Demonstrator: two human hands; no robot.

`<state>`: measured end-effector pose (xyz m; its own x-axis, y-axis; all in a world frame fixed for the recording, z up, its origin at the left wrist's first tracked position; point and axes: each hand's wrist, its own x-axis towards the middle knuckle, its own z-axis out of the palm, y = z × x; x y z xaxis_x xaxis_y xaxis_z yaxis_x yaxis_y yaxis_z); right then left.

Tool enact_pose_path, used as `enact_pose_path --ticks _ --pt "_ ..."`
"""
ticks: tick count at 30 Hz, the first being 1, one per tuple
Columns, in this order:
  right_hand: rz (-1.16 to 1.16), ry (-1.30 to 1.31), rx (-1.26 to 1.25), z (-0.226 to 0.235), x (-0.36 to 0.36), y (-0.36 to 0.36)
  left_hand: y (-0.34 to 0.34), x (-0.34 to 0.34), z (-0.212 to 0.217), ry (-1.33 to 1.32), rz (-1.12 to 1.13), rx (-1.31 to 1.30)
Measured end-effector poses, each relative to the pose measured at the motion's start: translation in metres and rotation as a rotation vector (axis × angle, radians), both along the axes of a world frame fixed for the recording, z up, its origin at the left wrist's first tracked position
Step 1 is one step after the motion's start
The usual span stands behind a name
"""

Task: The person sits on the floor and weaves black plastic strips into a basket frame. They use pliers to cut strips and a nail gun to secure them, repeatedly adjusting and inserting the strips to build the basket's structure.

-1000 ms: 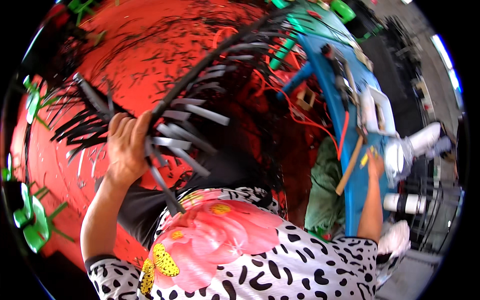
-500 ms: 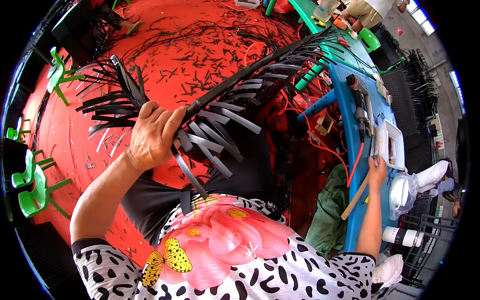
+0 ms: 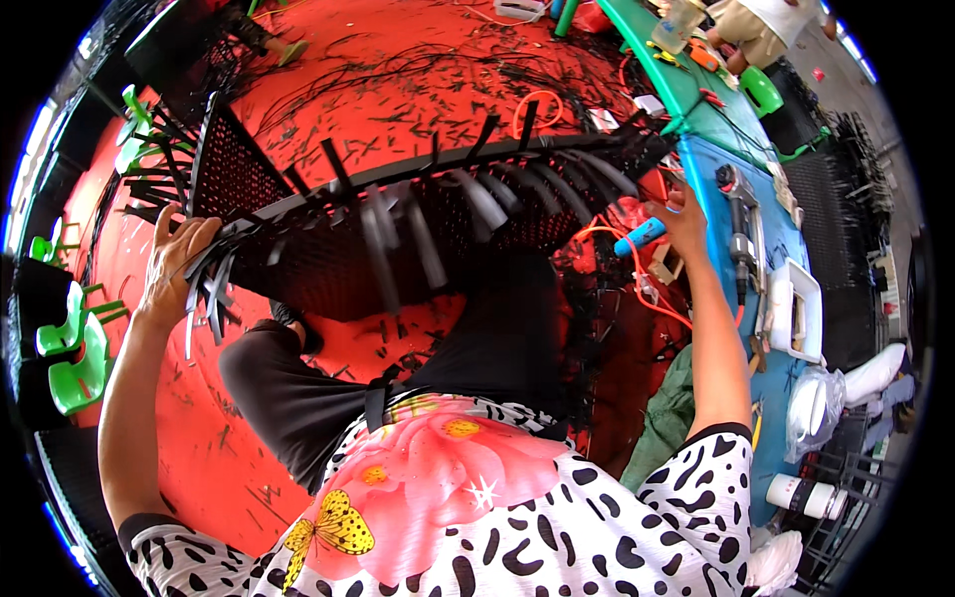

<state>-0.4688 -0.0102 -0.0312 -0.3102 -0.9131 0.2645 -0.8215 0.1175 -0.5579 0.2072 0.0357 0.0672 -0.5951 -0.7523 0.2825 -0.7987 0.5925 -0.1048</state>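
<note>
A black woven panel [image 3: 338,264] on a frame, with dark strip ends hanging from its edge and a side wall rising at its left, spans the space above my legs. My left hand [image 3: 177,267] is closed on its left corner, among loose strips. By the panel's right end, my right hand [image 3: 682,224] is raised with thumb and fingers apart; whether it touches the edge is unclear. A wooden-handled tool [image 3: 758,356] lies on the blue table, its far part hard to make out.
On the blue table [image 3: 731,189] at right lie a power tool [image 3: 738,229] and a white tray [image 3: 796,343]. Orange cable [image 3: 645,289] hangs beside it. Cut black strips litter the red floor [image 3: 388,109]. Green chairs [image 3: 80,368] stand at left.
The panel has turned and swung lower and closer. My left hand has moved left to its corner. My right hand has let go of the wooden-handled tool and risen to the panel's right end.
</note>
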Motion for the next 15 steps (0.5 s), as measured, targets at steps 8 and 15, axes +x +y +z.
enact_pose_path --ticks 8,15 --pt "0.41 -0.519 -0.018 -0.031 0.052 -0.032 -0.001 0.063 -0.019 -0.121 0.153 -0.081" --pt "0.465 -0.458 -0.082 -0.031 0.048 -0.032 -0.008 0.105 -0.049 -0.137 0.117 -0.175"
